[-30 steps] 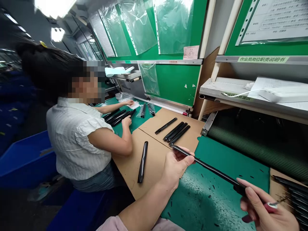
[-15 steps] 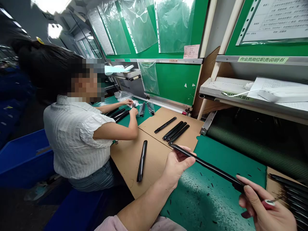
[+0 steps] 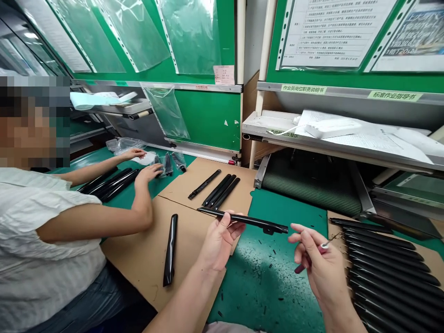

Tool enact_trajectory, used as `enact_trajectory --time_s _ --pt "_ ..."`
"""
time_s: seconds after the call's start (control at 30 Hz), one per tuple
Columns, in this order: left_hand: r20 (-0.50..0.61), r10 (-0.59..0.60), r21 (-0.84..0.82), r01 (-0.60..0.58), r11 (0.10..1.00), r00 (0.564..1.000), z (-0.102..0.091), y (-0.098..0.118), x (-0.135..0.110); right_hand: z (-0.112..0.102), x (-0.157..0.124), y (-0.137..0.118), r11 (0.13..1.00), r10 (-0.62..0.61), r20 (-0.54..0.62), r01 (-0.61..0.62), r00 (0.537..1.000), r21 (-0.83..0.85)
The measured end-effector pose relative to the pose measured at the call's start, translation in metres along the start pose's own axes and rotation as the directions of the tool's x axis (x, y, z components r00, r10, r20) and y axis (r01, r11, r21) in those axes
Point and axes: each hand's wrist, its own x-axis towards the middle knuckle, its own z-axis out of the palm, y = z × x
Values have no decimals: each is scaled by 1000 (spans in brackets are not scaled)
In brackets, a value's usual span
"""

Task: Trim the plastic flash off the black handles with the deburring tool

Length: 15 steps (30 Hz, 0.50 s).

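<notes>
Green mat (image 3: 263,266) strewn with dark scraps; black part (image 3: 258,221) held above it.
Left hand (image 3: 220,236) pinches the part toward its middle; right hand (image 3: 319,259) curled round a red-handled tool (image 3: 323,248), fingertips just beside the part's end. Farther out: row of black pieces (image 3: 391,263) at right, loose pieces (image 3: 226,193) on cardboard (image 3: 194,245) ahead, co-worker (image 3: 31,231) at left near bagged pieces (image 3: 168,164).

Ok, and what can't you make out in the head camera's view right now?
All in the head view:
Held black strip: a stretch is covered by the left hand.
Red-handled tool: its grip is mostly hidden inside the right hand.
Row of black strips: cut off by the right edge, so no sure count.
Pink card: print too small to read.
Co-worker's nearer hand: small and blurred, so what it touches is unclear.
</notes>
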Motion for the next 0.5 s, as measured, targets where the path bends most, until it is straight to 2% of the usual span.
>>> enact_trajectory --time_s 0.13,0.27,0.43,0.5 --pt "-4 -21 18 21 1000 1000 4 -7 1 8 -1 -2 985 -19 42 26 999 -170" --pt "-18 -15 41 16 999 1000 10 -18 1 18 -10 -1 925 -76 -30 59 997 -374" --pt "16 -62 83 61 995 998 11 -43 4 28 -32 27 796 -259 -12 206 966 -570" --pt "33 -26 167 20 986 999 2 -51 16 29 -38 39 739 -249 -40 163 968 -653"
